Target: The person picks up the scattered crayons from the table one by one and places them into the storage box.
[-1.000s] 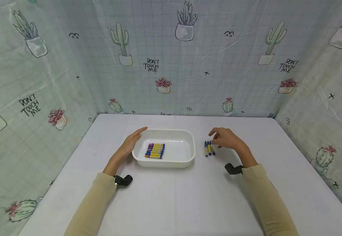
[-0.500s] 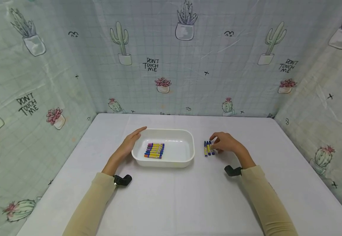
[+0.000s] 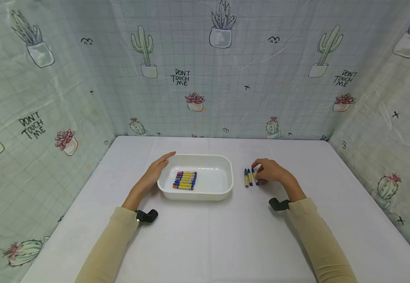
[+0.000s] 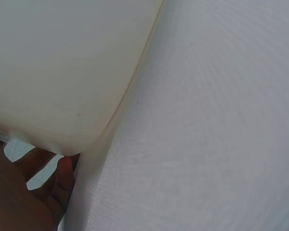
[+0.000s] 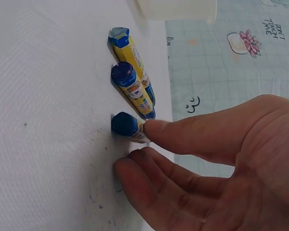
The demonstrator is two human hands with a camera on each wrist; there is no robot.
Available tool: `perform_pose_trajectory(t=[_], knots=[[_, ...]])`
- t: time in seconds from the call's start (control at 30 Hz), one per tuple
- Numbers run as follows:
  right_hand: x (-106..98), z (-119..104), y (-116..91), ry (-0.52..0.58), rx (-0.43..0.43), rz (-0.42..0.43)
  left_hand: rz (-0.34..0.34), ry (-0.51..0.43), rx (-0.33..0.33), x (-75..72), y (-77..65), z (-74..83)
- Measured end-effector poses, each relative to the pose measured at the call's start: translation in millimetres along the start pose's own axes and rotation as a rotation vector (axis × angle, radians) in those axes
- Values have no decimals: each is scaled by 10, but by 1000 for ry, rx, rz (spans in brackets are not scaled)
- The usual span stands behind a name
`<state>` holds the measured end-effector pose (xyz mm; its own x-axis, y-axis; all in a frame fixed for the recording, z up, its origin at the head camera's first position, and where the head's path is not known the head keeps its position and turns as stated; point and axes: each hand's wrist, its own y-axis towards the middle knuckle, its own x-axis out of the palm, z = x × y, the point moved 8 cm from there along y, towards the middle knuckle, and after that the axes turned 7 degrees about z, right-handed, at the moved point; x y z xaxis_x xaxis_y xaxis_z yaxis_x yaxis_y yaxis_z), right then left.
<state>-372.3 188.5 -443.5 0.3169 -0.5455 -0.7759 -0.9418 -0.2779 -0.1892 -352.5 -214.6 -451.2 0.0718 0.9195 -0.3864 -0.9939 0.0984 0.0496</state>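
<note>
My left hand (image 3: 155, 172) rests at the left end of a white tray (image 3: 205, 197), its fingers along the far-left corner of the rim. In the left wrist view, fingers (image 4: 62, 185) of that hand touch the tray's edge from outside. Right of the tray, three blue-and-yellow crayons lie on the table. My right hand (image 3: 271, 171) pinches the rightmost crayon (image 5: 125, 125), its thumb on the wrapper; the index fingertip is hidden in the right wrist view. The middle crayon (image 5: 133, 90) and the left crayon (image 5: 134, 60) lie close together beside it.
Several crayons (image 3: 185, 181) lie side by side in the left part of the tray. A white cloth covers the table (image 3: 205, 236). Cactus-printed sheets (image 3: 205, 59) stand behind and at both sides. Black wrist cameras (image 3: 147, 216) sit at both cuffs.
My right hand has come down onto the rightmost crayon. That crayon's near end has shifted right, widening the gap from its neighbour. My left hand stays on the tray.
</note>
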Motion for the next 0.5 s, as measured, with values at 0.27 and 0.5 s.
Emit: perform_pose_trajectory(t=[0.27,0.5], knots=[[-13,18,3,-14,12,2,-2,-10,-1,-4,-7,-1],[7,8,-13,-15,14,12,-14,-20,-25,4,-8,-14]])
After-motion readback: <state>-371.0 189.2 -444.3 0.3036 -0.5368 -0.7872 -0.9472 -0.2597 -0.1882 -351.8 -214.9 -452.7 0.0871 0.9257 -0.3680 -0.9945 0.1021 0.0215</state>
